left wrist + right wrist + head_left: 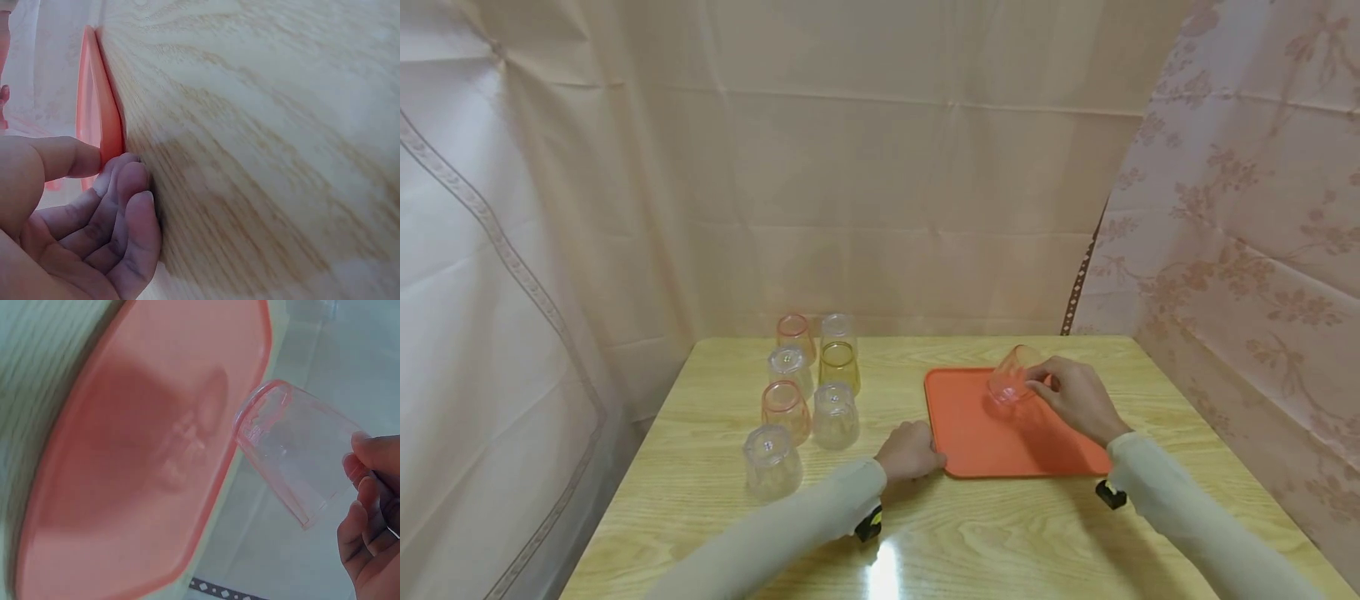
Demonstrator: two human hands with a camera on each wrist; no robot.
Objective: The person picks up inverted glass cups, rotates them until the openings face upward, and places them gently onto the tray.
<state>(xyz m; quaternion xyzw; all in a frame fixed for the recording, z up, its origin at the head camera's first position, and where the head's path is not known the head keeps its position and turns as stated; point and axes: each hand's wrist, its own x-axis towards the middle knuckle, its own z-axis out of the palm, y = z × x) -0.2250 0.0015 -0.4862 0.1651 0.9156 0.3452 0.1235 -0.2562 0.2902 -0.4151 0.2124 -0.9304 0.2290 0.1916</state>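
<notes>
Over the orange tray (1000,442), my right hand (1075,396) pinches a clear pink-tinted drinking glass (1011,375) at its rim between thumb and fingertips. The glass (294,450) tilts, its thick base toward the tray (81,506) and its mouth by the fingers (375,450). A faint reflection of it shows on the tray surface. At the tray's near left corner, my left hand (910,452) pinches the raised rim. In the left wrist view, the thumb lies on the rim (109,134), with the other fingers (134,206) curled below it by the tabletop.
Left of the tray, several upside-down glasses stand in two columns on the wooden table (700,467). Among them are a yellow glass (839,368), a pink-rimmed glass (786,410) and a colourless glass (772,462). Cloth curtains (887,208) hang behind the table and along both sides.
</notes>
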